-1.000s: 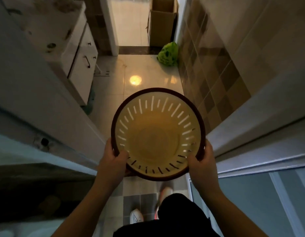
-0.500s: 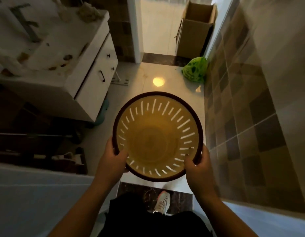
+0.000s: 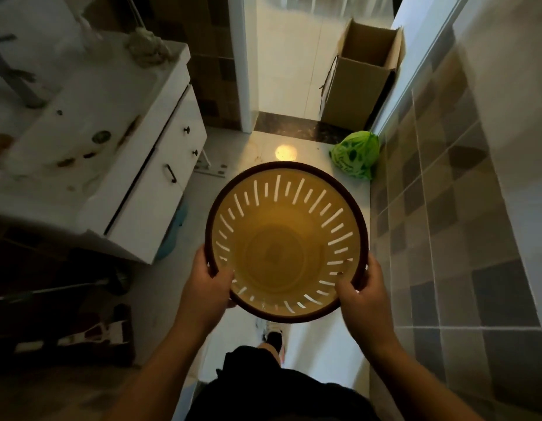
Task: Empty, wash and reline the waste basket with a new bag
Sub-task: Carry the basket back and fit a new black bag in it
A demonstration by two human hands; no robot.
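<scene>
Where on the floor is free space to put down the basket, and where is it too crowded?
Both hands, left hand and right hand, hold the basket. The pale floor between the white cabinet and the tiled wall looks bare. The far right corner is taken by the green bag and the cardboard box. The dark clutter under the cabinet is crowded.

The waste basket [image 3: 286,241] is yellow with a dark brown rim and slotted sides; a green bag [image 3: 356,154] with darker print lies beside the brown-checked tiled wall [image 3: 440,208]
</scene>
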